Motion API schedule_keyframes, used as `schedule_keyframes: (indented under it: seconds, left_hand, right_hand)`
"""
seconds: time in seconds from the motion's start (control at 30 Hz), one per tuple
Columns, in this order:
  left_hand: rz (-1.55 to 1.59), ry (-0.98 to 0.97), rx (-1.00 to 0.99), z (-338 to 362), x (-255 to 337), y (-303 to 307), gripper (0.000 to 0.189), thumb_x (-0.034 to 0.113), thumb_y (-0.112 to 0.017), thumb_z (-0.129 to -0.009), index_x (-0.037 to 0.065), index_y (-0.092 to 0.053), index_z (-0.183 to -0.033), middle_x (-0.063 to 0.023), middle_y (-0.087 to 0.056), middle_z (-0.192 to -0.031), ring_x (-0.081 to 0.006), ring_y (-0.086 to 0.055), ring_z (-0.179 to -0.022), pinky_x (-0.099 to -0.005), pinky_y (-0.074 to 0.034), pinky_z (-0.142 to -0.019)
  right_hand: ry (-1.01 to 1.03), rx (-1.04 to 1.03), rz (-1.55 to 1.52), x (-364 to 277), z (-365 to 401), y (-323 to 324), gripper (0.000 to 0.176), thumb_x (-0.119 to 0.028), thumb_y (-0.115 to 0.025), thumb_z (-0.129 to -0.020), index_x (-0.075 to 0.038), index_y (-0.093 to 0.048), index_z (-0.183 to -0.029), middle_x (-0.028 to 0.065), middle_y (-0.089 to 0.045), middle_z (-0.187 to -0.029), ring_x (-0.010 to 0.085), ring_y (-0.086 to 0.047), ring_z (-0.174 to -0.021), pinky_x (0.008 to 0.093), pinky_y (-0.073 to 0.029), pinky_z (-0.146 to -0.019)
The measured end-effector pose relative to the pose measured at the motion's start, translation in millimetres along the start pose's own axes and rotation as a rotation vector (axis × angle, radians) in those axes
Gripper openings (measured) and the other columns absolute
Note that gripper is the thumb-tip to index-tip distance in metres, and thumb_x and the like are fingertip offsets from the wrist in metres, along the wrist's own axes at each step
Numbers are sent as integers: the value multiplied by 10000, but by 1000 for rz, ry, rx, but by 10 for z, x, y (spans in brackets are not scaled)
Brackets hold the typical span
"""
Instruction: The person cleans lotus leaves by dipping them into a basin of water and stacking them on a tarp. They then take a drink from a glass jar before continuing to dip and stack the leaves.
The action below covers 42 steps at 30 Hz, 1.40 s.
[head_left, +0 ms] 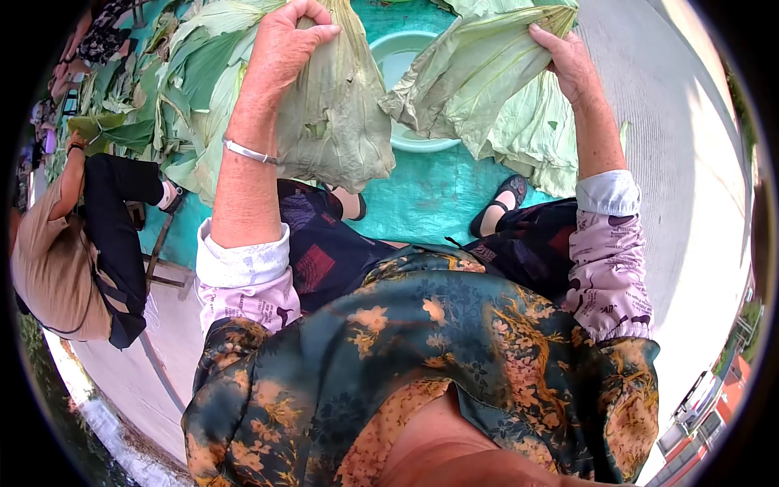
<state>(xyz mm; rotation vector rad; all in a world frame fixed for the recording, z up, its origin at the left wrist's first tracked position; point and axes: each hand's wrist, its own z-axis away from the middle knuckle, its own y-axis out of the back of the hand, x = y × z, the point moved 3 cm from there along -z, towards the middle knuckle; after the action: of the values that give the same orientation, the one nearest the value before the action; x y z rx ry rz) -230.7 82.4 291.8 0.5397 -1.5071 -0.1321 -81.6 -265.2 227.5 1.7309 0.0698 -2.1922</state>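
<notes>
My left hand is closed at the top of a large, wilted pale-green lotus leaf, thumb against fingers. The leaf hangs down in front of me, creased and a little browned. On the right, my right hand pinches the gathered end of another lotus leaf, which fans out toward the middle with its ribs showing. Beneath that one lie more pale leaves on the turquoise sheet. Partly hidden between the two held leaves is a light-green basin.
Heaped green leaves spread over the sheet to the left. A seated person in a tan top handles a leaf there. My feet in dark shoes rest on the sheet. Grey concrete lies at right.
</notes>
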Motion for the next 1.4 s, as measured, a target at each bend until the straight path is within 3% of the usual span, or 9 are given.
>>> schedule_keyframes:
  seconds: [0.13, 0.27, 0.33, 0.43, 0.67, 0.9, 1.03, 1.27, 1.4]
  left_hand:
    - [-39, 4, 261, 7, 29, 313, 53, 56, -616, -738, 36, -568, -728, 22, -511, -597, -63, -446, -541, -227, -375, -507]
    - [-162, -13, 410, 2, 190, 544, 84, 54, -636, -688, 47, -558, -717, 32, -484, -607, -66, -431, -565, -227, -364, -512]
    - [-165, -79, 419, 7, 275, 652, 83, 58, -630, -683, 45, -554, -713, 29, -488, -616, -67, -437, -585, -229, -368, -529]
    - [-208, -188, 450, -1, 296, 696, 79, 64, -620, -679, 42, -547, -702, 27, -484, -623, -66, -434, -601, -230, -367, -547]
    - [24, -205, 432, -64, 539, 584, 61, 26, -596, -679, 38, -536, -682, 41, -452, -610, -51, -388, -583, -216, -336, -531]
    - [97, -125, 429, 6, 758, 588, 78, -30, -577, -681, 32, -529, -680, 53, -442, -610, -36, -377, -576, -200, -320, -522]
    - [124, -187, 439, 64, 854, 676, 80, -47, -568, -686, 24, -532, -690, 50, -452, -617, -39, -393, -588, -199, -333, -537]
    - [80, -256, 493, 186, 947, 633, 47, -28, -563, -706, 16, -550, -710, 29, -510, -624, -62, -459, -604, -223, -385, -562]
    - [101, -82, 415, 189, 923, 630, 69, 57, -640, -784, 34, -582, -813, 54, -530, -751, -47, -458, -711, -183, -387, -669]
  right_hand:
    - [59, 212, -30, 183, -34, -54, 332, -238, -633, -842, -36, -579, -1100, 34, -627, -958, 135, -582, -862, 274, -457, -778]
    - [487, 270, 169, 247, -52, -431, 219, -209, -618, -853, -35, -631, -985, 9, -655, -838, 82, -555, -775, 254, -453, -727]
    - [420, 182, 216, 385, -14, -750, 236, -229, -604, -862, -27, -619, -985, 25, -656, -832, 93, -560, -767, 269, -456, -720]
    - [332, 89, 446, 968, -116, -1109, 228, -244, -560, -868, -80, -604, -1021, 157, -635, -862, 282, -604, -774, 344, -458, -729]
    - [254, 70, 403, 1954, 27, -1114, 208, -204, -539, -868, -105, -624, -1031, 160, -643, -891, 305, -616, -833, 367, -458, -750]
    - [100, 28, 626, 2139, 219, -1116, 220, -173, -522, -878, -131, -628, -1067, 136, -645, -883, 255, -614, -813, 317, -457, -758]
    - [88, -122, 782, 2075, 310, -1217, 205, -216, -547, -858, -160, -617, -1043, 154, -616, -1006, 349, -588, -897, 399, -465, -773]
    - [217, -194, 922, 2183, 73, -1074, 243, -183, -543, -838, -155, -617, -1068, 95, -617, -1065, 297, -572, -997, 392, -450, -821]
    - [90, -271, 995, 2083, 150, -1084, 268, -202, -529, -842, -190, -605, -1098, 94, -623, -1057, 303, -576, -991, 405, -455, -831]
